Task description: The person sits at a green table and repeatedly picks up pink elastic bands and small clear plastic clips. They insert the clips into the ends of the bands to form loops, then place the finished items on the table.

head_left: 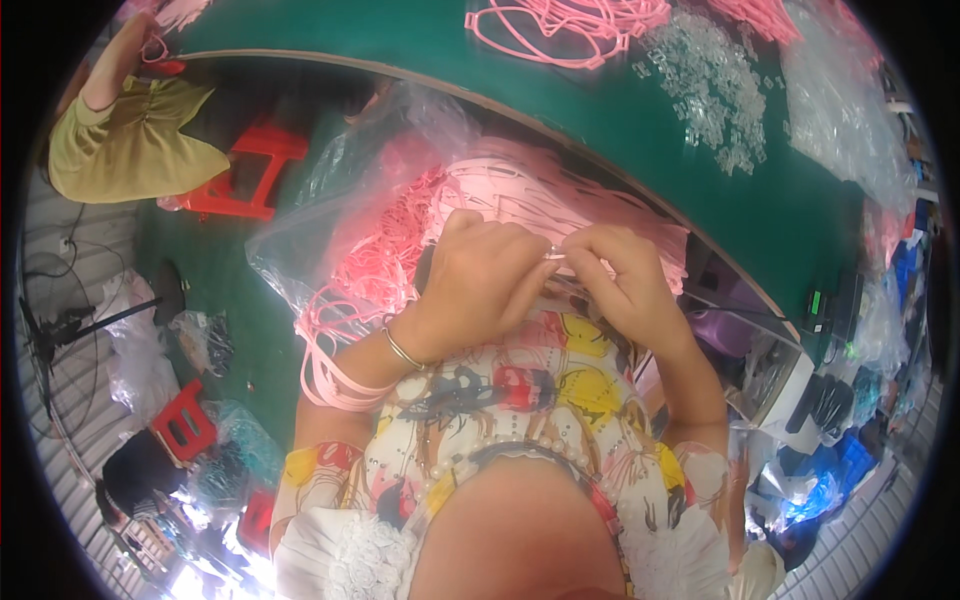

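My left hand [478, 275] and my right hand [618, 272] meet in front of my chest, fingertips pinched together on a thin pink strap [556, 256] with a small clear piece at the join. A metal bangle sits on my left wrist. A bundle of pink straps [335, 375] hangs over my left forearm. Under my hands lies a clear plastic bag [330, 200] full of pink straps [560, 185], resting on my lap against the edge of the green table [560, 100].
On the table lie more pink strap loops [560, 30], a heap of small clear plastic clips [715, 85] and clear bags [845, 110]. Another person in a yellow-green top [125, 140] sits at far left by a red stool [250, 170]. Bags and red stools crowd the floor.
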Motion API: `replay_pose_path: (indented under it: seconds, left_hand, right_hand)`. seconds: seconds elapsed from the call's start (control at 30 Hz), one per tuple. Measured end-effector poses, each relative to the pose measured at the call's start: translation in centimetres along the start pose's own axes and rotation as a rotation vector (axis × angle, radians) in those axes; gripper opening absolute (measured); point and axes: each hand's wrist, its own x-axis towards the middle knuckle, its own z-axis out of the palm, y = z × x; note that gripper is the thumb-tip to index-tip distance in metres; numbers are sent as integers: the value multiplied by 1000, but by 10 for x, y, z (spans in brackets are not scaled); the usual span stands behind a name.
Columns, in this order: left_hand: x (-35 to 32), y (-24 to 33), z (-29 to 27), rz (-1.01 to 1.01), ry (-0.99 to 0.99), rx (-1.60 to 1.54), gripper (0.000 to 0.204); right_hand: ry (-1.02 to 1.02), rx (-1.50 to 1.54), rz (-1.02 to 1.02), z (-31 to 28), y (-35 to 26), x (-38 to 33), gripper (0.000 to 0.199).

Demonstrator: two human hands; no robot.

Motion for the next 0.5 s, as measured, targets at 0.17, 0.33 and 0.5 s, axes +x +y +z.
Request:
replay_pose_path:
  seconds: [0.17,0.33,0.5]
  left_hand:
    - [-1,3,-3,-16,0,43,10]
    - [-3,0,5,-87,54,-172,11]
    - [-5,-1,5,27,-70,-110,11]
  right_hand:
    - [-96,224,230,1,-8,1,15]
    - [-188,637,690,3,2,-4,21]
    - [-216,690,501,5,21,2,22]
